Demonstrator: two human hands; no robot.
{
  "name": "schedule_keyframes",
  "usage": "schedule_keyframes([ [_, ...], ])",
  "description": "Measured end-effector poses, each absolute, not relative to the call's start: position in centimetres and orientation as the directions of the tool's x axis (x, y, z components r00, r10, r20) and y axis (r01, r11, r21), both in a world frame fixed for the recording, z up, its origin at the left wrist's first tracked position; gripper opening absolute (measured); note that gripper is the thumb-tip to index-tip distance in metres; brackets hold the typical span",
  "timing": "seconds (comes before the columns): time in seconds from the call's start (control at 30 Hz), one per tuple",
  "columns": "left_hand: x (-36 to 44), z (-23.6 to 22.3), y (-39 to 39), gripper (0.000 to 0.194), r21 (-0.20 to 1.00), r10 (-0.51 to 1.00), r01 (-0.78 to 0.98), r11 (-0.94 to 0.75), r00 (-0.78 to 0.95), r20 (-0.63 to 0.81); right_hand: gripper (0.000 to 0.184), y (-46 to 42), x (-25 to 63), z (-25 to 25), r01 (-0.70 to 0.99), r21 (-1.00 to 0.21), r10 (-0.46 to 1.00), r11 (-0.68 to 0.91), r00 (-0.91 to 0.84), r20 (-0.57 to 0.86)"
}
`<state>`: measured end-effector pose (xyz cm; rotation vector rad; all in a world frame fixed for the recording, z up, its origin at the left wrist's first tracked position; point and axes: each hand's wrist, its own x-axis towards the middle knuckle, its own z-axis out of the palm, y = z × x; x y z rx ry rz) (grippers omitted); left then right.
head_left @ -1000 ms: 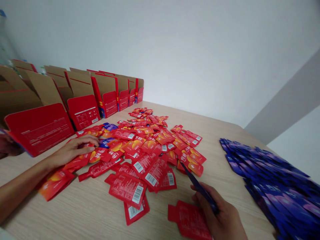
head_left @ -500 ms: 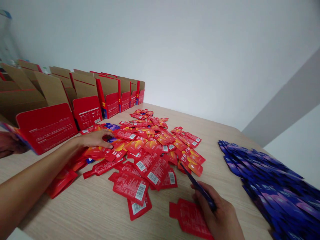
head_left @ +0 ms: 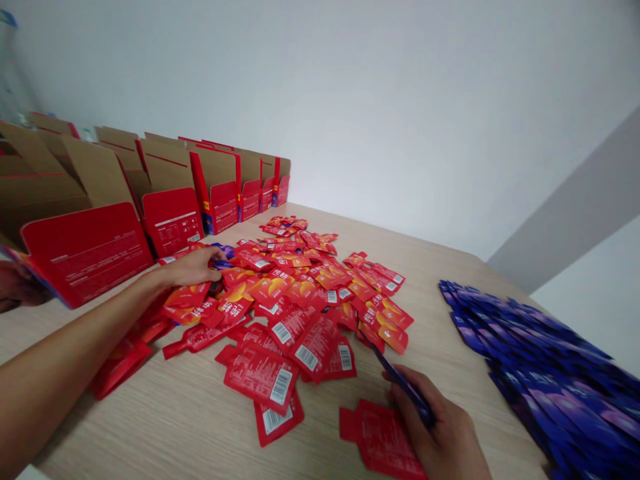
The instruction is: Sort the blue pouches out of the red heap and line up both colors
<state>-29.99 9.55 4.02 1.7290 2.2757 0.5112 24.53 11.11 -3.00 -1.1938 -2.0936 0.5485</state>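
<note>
My left hand (head_left: 193,267) reaches into the left part of a loose heap of red sachets (head_left: 273,290). Its thumb and fingers are closed on a blue sachet (head_left: 223,265) among the red ones. At the lower right, my right hand (head_left: 437,420) grips a dark blue sachet (head_left: 400,380), seen nearly edge-on and pointing toward the heap. Beside and partly under that hand lies a single red sachet (head_left: 383,437), printed side up.
Open red cartons (head_left: 173,220) with raised brown flaps line the left side of the table (head_left: 200,407). Many overlapping blue sachets (head_left: 540,373) cover the right side. Another person's hand (head_left: 13,283) touches the nearest carton at the left edge. A wall stands behind.
My left hand has shifted slightly up, and its fingers have closed on a blue sachet, lifting it a little among the red ones. My right hand stays nearly still.
</note>
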Motion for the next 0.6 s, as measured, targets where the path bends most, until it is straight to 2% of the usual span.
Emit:
schedule_keyframes([
  [0.23,-30.5,6.5,9.6,0.055,0.386,0.935,0.892,0.234,-0.316,0.161,0.039,10.8,24.1,-2.9,0.573,-0.688,0.895,0.445,-0.305,0.326],
  [0.4,-30.9,6.8,10.2,0.036,0.347,0.921,0.894,0.283,-0.355,0.161,0.047,10.2,23.7,-2.4,0.513,-0.789,0.942,0.337,-0.199,0.272],
  [0.53,-31.3,6.6,11.4,0.043,0.285,0.913,0.904,0.318,-0.373,0.164,0.05,9.8,23.3,-2.4,0.5,-0.813,0.954,0.3,-0.159,0.254],
  [0.6,-31.8,6.9,12.3,0.046,0.278,0.92,0.918,0.284,-0.343,0.191,0.049,9.8,23.3,-2.4,0.489,-0.817,0.952,0.306,-0.174,0.252],
])
